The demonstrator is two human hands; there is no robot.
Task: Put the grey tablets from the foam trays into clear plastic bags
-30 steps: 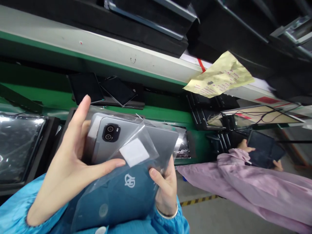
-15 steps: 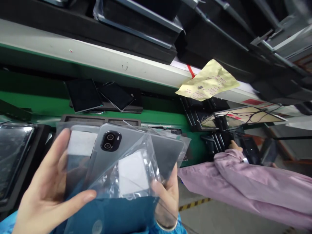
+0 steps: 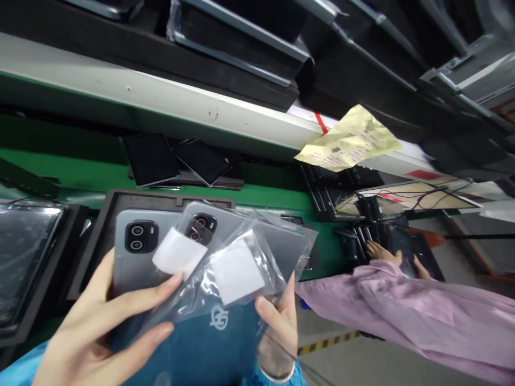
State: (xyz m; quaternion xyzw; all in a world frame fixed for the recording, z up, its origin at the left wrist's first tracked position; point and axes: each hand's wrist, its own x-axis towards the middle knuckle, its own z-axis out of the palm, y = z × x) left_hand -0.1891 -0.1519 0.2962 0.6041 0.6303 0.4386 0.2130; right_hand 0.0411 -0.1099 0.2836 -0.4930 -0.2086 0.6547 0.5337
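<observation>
My left hand [image 3: 107, 316] grips a grey tablet [image 3: 126, 262], back side up with its dual-camera block uncovered. A second grey tablet [image 3: 277, 246] overlaps it on the right, held by my right hand [image 3: 279, 324], thumb on top. Clear plastic sleeves [image 3: 201, 287] lie across both tablets; one covers the second tablet's camera. Two white labels show on the plastic: a curled label [image 3: 179, 254] near my left fingertips and a flatter label [image 3: 237, 271] near my right thumb. The fingers beneath the tablets are hidden.
A dark foam tray [image 3: 132, 199] lies behind the tablets, and a bagged tablet [image 3: 28, 257] sits in another tray at left. Dark tablets [image 3: 148, 158] rest on the green bench. Yellow paper [image 3: 352, 140] hangs from the shelf [image 3: 169, 96]. A co-worker's pink sleeve [image 3: 386, 305] reaches in at right.
The left tablet's camera block has come into view, its plastic drawn off to the right with the label. My left fingers moved onto that plastic. The co-worker's hands shifted slightly.
</observation>
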